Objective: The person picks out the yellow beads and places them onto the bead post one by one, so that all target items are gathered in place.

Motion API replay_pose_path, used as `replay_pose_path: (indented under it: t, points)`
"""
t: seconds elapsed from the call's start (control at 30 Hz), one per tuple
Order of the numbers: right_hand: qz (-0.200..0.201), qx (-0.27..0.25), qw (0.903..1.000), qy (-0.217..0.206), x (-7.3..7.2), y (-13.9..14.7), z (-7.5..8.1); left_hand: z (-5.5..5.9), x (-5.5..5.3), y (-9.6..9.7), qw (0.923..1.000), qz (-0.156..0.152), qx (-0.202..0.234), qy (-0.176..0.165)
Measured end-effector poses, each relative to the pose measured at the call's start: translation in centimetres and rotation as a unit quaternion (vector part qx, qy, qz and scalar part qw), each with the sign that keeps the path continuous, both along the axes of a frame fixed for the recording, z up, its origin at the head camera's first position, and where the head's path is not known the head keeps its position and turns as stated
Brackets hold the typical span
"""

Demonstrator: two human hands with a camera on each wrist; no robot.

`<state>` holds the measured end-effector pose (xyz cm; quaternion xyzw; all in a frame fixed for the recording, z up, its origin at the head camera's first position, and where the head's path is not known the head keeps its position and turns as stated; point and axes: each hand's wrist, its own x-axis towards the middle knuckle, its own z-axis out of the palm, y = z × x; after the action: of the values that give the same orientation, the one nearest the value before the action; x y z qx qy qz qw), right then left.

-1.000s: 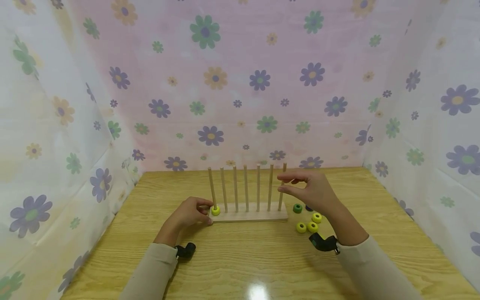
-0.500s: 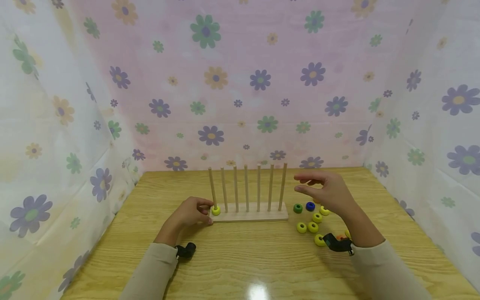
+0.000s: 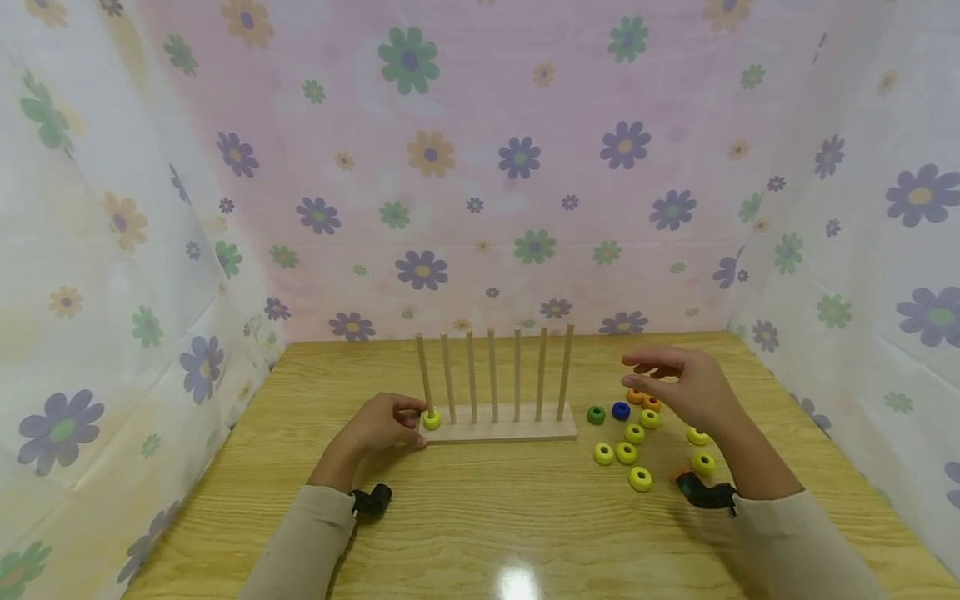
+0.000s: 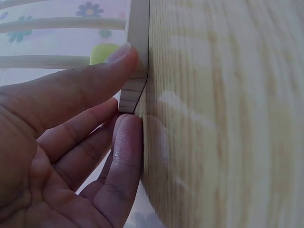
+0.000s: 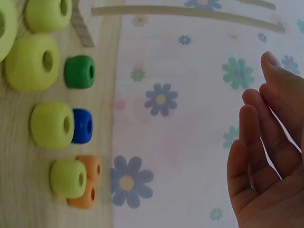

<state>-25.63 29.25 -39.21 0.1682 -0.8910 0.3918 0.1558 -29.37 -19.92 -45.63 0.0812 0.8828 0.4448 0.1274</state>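
Note:
A wooden peg rack [image 3: 498, 432] with several upright rods stands mid-table. One yellow bead [image 3: 432, 423] sits at the foot of its leftmost rod. My left hand [image 3: 378, 429] holds the rack's left end; in the left wrist view the thumb [image 4: 102, 78] lies against the base and the other fingers curl by its end. To the right of the rack my right hand [image 3: 697, 392] hovers above loose beads, fingers bent and apart from the thumb, holding nothing. Beneath and beside it lie a green bead [image 3: 596, 419], a blue bead [image 3: 621, 415] and orange beads [image 3: 634, 399].
Several yellow beads [image 3: 626, 458] are scattered over the right part of the wooden table [image 3: 480, 508]. Another orange bead is partly hidden by the right wrist's black camera [image 3: 705, 494]. Flowered cloth [image 3: 517, 208] encloses the back and both sides.
My right hand has moved away from the rightmost rod, to the right over the beads, uncovering blue, orange and yellow ones. The left hand stays on the rack's end.

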Motion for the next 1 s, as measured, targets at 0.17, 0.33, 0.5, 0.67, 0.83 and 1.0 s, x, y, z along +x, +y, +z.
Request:
replay_pose_path:
  t: [0.17,0.33,0.5,0.67,0.83,1.0]
  points:
    - [-0.004,0.021,0.9997,0.013,-0.2,1.4,-0.9,0.0,0.0,-0.1,1.0000,0.001,0.000,0.000]
    - [-0.007,0.025,0.9996,-0.003,-0.3,2.8,-1.7,0.0,0.1,-0.2,1.0000,0.000,0.001,-0.003]
    - [-0.015,0.021,0.9993,-0.027,-0.1,4.2,-2.4,-0.1,0.0,-0.2,1.0000,-0.002,0.008,-0.005]
    - [-0.024,0.022,0.9979,-0.056,0.3,5.7,-3.1,-0.2,0.0,0.0,0.9999,-0.004,0.008,-0.007]
    - [-0.025,0.022,0.9959,-0.084,0.4,7.1,-3.8,-0.2,0.0,0.0,0.9999,-0.003,0.008,-0.009]
    - [-0.022,0.010,0.9948,-0.099,0.3,8.4,-4.7,0.0,0.0,0.0,1.0000,-0.002,0.005,-0.005]
